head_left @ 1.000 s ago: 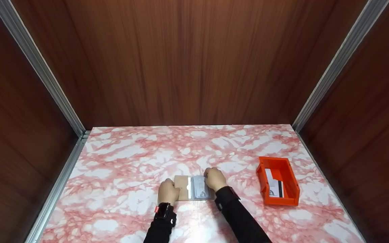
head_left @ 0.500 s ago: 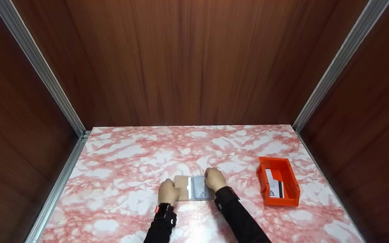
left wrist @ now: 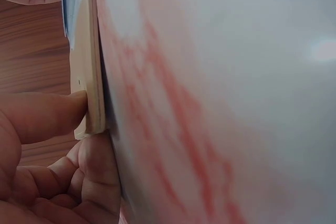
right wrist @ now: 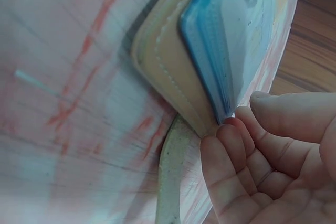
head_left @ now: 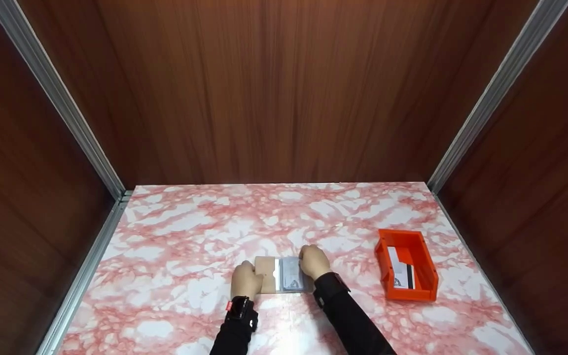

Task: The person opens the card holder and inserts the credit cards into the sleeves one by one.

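Observation:
A tan card holder (head_left: pixel 266 268) lies spread open on the marbled table, its stitched edge (right wrist: pixel 163 59) showing in the right wrist view. Clear plastic card sleeves (head_left: pixel 292 276) fill its right side. My left hand (head_left: pixel 246 280) pinches the left cover, thumb on top and a finger beneath, as the left wrist view shows. At the opposite end, my right hand (head_left: pixel 315 261) has curled fingers (right wrist: pixel 215 156) against the corner of the cover and sleeves. Its thumb stands just above the sleeve edge. A pale strap (right wrist: pixel 173 177) sticks out from beneath the cover.
To the right stands an orange bin (head_left: pixel 424 264) holding white cards (head_left: pixel 401 272), one with a dark stripe. Brown wood-grain panels (head_left: pixel 274 93) enclose the table at the back and sides, with metal rails (head_left: pixel 486 93) in the corners.
The free edge of the clear sleeves has shifted slightly to the left near my right hand. Both hands stay in nearly the same place.

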